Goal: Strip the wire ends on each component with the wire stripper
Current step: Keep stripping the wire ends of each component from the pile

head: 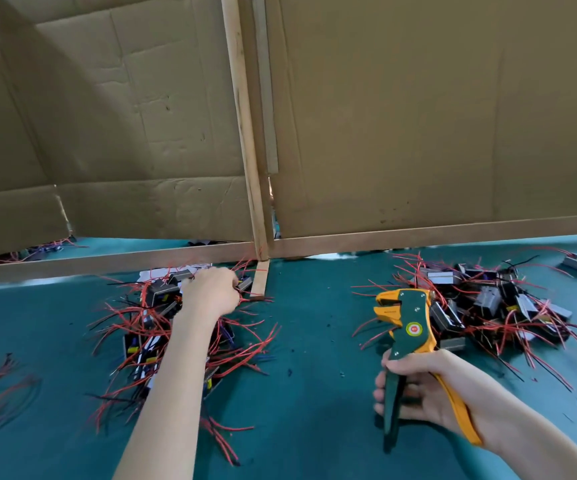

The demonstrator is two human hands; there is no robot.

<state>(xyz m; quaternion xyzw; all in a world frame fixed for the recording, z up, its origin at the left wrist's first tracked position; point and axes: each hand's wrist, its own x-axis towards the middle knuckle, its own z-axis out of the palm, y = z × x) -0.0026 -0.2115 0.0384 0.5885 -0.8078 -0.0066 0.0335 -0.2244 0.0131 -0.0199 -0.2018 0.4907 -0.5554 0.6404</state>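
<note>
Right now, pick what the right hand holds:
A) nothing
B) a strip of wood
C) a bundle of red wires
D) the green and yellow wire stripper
D: the right hand grips the handles of the wire stripper, with the tool's head pointing up, while the left hand is over at the left pile of wired components.

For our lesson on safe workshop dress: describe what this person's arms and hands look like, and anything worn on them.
Both arms are bare as far as the picture shows: there is no sleeve on the left arm or the right arm. The left hand and right hand wear no gloves. No watch, bracelet or ring shows, though part of the left hand is hidden.
</note>
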